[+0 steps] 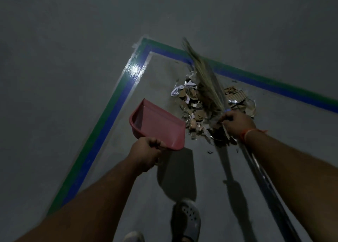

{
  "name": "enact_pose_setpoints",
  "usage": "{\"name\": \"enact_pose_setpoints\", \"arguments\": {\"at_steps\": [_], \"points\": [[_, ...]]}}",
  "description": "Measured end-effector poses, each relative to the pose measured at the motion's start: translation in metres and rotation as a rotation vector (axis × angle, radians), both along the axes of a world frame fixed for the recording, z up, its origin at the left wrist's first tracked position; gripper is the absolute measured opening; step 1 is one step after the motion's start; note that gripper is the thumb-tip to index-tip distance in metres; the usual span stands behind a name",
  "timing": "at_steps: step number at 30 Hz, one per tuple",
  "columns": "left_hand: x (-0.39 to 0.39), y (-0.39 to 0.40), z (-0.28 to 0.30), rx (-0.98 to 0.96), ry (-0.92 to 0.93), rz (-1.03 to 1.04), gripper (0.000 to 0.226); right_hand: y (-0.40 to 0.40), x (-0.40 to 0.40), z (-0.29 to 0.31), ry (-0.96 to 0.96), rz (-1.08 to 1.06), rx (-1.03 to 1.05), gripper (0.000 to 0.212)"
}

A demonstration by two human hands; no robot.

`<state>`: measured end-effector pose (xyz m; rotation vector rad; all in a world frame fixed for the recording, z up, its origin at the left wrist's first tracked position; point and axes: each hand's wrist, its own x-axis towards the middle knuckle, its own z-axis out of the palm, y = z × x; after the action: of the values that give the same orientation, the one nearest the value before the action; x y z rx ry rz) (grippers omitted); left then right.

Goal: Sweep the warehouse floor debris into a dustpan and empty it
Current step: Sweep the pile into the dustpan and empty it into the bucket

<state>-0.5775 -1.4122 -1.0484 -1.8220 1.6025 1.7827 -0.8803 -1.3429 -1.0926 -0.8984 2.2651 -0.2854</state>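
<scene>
1 pile gathered, 0 scraps in the pan yet.

My left hand (146, 153) grips the handle of the red dustpan (157, 124), held tilted above the floor (54, 58) just left of the debris pile (206, 106); pan looks bare inside. My right hand (236, 123) is closed around the broom (204, 77) low on its shaft, bristles reaching far over the pile, blurred. Debris, paper and cardboard scraps, sits heaped inside the corner of the blue-and-green floor tape (117, 102). Judgement: gathering is mostly done; 2 steps remain, pushing the heap into the pan, then emptying it. No bin in view. Lone bits lie near the heap's edges. My shoe (186, 219) stands at the near edge.
</scene>
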Motion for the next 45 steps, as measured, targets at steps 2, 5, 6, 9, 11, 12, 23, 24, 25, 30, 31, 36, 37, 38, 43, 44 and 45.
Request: {"name": "enact_pose_setpoints", "arguments": {"at_steps": [2,5,6,9,11,12,23,24,25,30,31,36,37,38,43,44,45], "points": [[-0.013,-0.005,-0.011,0.013,-0.014,0.017,0.023,-0.019,-0.031,-0.006,0.042,0.082,0.077,0.023],[-0.030,-0.010,-0.029,0.021,-0.031,0.022,0.023,-0.040,-0.067,-0.019,0.100,0.173,0.190,0.030],[-0.034,-0.010,-0.033,0.024,-0.030,0.025,0.023,-0.045,-0.077,-0.024,0.109,0.188,0.211,0.033],[-0.045,-0.010,-0.047,0.041,-0.022,0.018,0.026,-0.050,-0.099,-0.040,0.128,0.242,0.266,0.034],[-0.049,-0.009,-0.054,0.038,-0.029,0.011,0.027,-0.046,-0.108,-0.046,0.154,0.309,0.297,0.031],[-0.052,-0.008,-0.055,0.035,-0.034,0.008,0.027,-0.041,-0.109,-0.047,0.161,0.337,0.300,0.030],[-0.100,-0.001,-0.014,0.059,0.022,0.006,0.025,0.088,-0.115,-0.019,0.012,0.153,0.176,0.027],[-0.107,-0.002,-0.011,0.066,0.028,0.003,0.024,0.094,-0.120,-0.017,0.014,0.121,0.157,0.028],[-0.114,-0.002,-0.008,0.068,0.035,0.001,0.025,0.098,-0.127,-0.015,0.019,0.087,0.141,0.030],[-0.158,0.004,-0.010,0.049,0.085,-0.046,0.027,0.096,-0.170,-0.014,0.054,-0.114,0.074,0.035],[-0.166,0.006,-0.012,0.046,0.102,-0.057,0.027,0.094,-0.178,-0.016,0.066,-0.133,0.079,0.033],[-0.189,0.020,-0.032,0.030,0.121,-0.140,0.031,0.090,-0.199,-0.027,0.072,-0.179,0.192,0.027],[-0.189,0.022,-0.037,0.032,0.117,-0.151,0.031,0.092,-0.197,-0.029,0.059,-0.168,0.221,0.026],[-0.187,0.023,-0.042,0.036,0.110,-0.163,0.032,0.097,-0.194,-0.031,0.050,-0.143,0.253,0.026],[-0.169,0.030,-0.048,0.067,0.070,-0.162,0.032,0.128,-0.164,-0.043,0.030,-0.006,0.351,0.033],[-0.164,0.031,-0.047,0.075,0.066,-0.153,0.031,0.134,-0.156,-0.046,0.025,0.004,0.356,0.034],[-0.158,0.031,-0.047,0.083,0.060,-0.153,0.031,0.139,-0.148,-0.049,0.019,0.007,0.357,0.035]]}}
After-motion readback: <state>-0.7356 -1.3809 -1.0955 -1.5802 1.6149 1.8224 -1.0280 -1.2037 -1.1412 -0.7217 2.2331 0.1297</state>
